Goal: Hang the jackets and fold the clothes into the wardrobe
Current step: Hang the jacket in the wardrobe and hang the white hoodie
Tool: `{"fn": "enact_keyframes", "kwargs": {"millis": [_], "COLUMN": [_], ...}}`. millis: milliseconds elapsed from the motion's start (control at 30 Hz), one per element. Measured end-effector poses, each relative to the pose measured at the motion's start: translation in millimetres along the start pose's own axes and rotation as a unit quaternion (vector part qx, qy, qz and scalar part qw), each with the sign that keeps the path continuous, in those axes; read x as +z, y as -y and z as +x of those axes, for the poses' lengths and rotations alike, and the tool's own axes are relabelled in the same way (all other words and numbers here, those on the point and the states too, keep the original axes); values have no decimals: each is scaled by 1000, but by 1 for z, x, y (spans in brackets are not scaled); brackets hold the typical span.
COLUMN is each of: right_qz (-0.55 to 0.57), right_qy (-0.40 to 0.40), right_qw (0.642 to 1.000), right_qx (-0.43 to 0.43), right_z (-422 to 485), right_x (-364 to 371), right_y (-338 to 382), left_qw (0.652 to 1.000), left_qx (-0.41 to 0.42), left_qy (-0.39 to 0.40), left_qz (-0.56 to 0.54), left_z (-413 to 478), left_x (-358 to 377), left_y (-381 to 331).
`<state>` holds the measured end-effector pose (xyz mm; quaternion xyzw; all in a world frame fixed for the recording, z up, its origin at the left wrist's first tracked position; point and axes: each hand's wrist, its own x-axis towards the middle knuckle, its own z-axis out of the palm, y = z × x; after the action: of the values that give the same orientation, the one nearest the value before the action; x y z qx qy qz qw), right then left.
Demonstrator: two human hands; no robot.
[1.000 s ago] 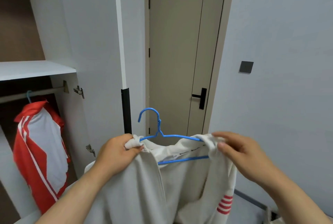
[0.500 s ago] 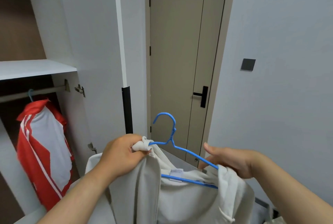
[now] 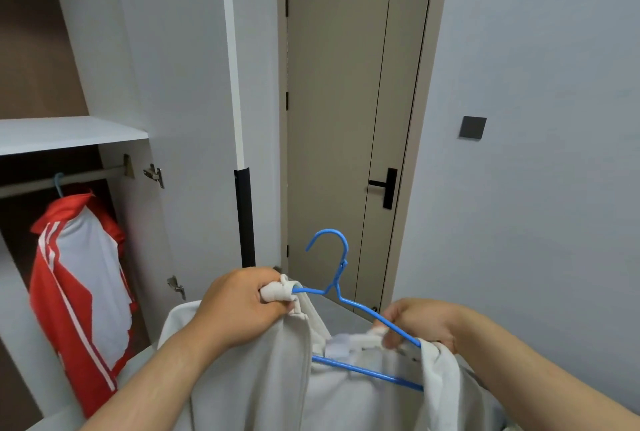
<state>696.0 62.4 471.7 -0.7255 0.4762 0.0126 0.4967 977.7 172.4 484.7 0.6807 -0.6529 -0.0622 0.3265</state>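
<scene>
A white jacket (image 3: 263, 382) hangs low in the middle of the view on a blue wire hanger (image 3: 337, 287) that tilts down to the right, hook up. My left hand (image 3: 239, 306) grips the jacket's left shoulder bunched over the hanger's left end. My right hand (image 3: 420, 325) pinches the collar fabric beside the hanger's right arm. At the left, a red and white jacket (image 3: 78, 288) hangs from the wardrobe rail (image 3: 62, 179).
The open wardrobe has a white shelf (image 3: 69, 132) above the rail and its door (image 3: 166, 101) swung out toward me. A beige room door (image 3: 349, 125) with a black handle stands behind the hanger. A grey wall with a dark switch (image 3: 472, 127) fills the right.
The hanger tipped down on its right side. My right hand let go of the right shoulder, dropped, and now pinches the collar near the hanger's right arm. My left hand kept its hold.
</scene>
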Motion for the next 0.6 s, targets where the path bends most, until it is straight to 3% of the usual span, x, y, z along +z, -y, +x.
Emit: {"fn": "enact_keyframes", "kwargs": {"millis": [100, 200, 333, 467, 600], "right_qz": [268, 341, 244, 109, -70], "right_qy": [-93, -165, -211, -231, -268], "right_qw": [954, 904, 903, 922, 928], "right_qx": [-92, -197, -284, -290, -250], "right_z": [-7, -18, -25, -20, -19], "right_x": [-1, 5, 22, 28, 28], "right_y": [6, 26, 43, 34, 27], "left_qw": [999, 995, 988, 986, 985], "left_qx": [-33, -50, -59, -50, -31], "left_qy": [34, 81, 107, 43, 28], "left_qz": [-9, -38, -91, -154, -169], "left_z": [1, 1, 2, 0, -5], "left_x": [-1, 3, 11, 11, 12], "left_y": [13, 23, 23, 20, 14]}}
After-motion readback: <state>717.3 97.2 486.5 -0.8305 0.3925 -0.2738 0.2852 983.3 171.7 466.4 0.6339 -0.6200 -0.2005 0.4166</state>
